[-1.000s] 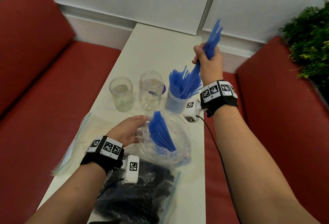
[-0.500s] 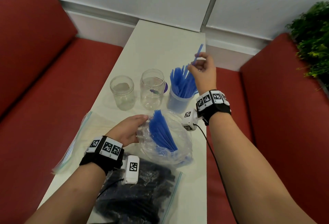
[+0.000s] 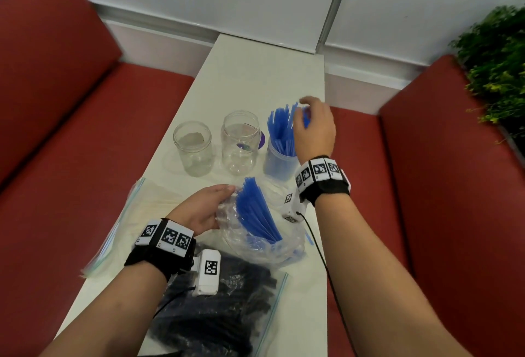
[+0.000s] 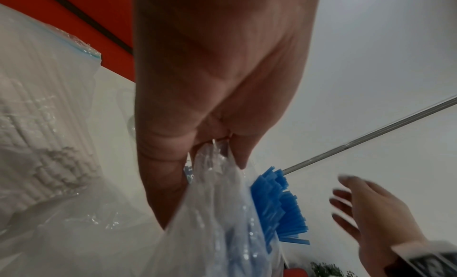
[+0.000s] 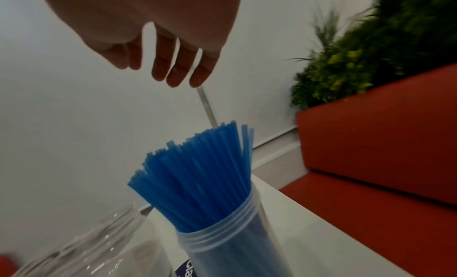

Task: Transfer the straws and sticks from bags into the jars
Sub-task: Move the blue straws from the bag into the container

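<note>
Currently, the right hand point(image 3: 314, 129) hovers above the blue straws point(image 3: 281, 132) standing in the right jar point(image 3: 277, 163), fingers point(image 5: 178, 66) released and spread, grasping nothing. These straws fan out above the jar rim. Two clear jars stand to its left on the surface point(image 3: 255, 78): the middle jar point(image 3: 241, 143) and the left jar point(image 3: 193, 148), neither holding straws.

The left hand point(image 3: 203, 209) pinches the rim of the clear bag point(image 3: 255, 240), which lies near the jars; its thumb and fingers point(image 4: 163, 144) are curled on the plastic. More blue straws point(image 3: 254, 211) protrude from the bag mouth at a tilt, toward the jars.

A bag of white straws point(image 4: 37, 125) lies at the left edge of the surface. A bag of dark sticks point(image 3: 221, 314) lies nearest the person, partly under the left wrist.
</note>
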The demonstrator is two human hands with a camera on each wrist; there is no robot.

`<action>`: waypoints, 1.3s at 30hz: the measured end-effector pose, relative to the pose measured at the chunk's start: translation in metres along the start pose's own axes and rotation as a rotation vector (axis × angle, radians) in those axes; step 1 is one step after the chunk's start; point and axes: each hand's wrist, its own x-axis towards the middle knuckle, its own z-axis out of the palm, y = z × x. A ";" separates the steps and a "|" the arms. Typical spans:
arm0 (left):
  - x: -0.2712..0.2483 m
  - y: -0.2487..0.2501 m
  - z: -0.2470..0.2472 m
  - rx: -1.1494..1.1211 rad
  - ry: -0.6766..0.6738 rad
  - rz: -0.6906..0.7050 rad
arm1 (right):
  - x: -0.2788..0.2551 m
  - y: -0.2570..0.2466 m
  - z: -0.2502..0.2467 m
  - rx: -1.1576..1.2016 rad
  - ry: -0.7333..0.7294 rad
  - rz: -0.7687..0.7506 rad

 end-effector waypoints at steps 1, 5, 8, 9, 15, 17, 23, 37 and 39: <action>0.000 0.000 -0.001 -0.001 0.003 0.000 | -0.009 0.008 -0.003 0.034 0.088 0.119; 0.002 -0.003 -0.006 0.002 0.022 -0.005 | -0.057 0.067 -0.007 -0.181 -0.122 0.604; 0.003 -0.005 -0.008 -0.007 0.025 -0.016 | -0.106 0.114 0.000 -0.469 -0.859 0.721; 0.003 -0.005 -0.009 -0.012 0.022 -0.020 | -0.122 0.124 0.002 -0.486 -0.972 0.717; 0.004 -0.005 -0.009 -0.010 0.028 -0.038 | -0.190 0.143 0.007 -0.584 -0.924 0.571; 0.004 -0.005 -0.008 -0.011 0.031 -0.039 | -0.198 0.143 0.006 -0.578 -0.901 0.563; 0.006 -0.005 -0.004 -0.012 0.044 -0.033 | -0.197 0.141 0.006 -0.543 -0.973 0.601; 0.001 -0.002 0.003 0.032 0.019 -0.001 | -0.094 0.042 -0.035 0.173 -0.500 0.390; 0.000 -0.002 0.004 0.032 0.014 0.008 | -0.108 0.028 -0.030 0.207 -0.734 0.357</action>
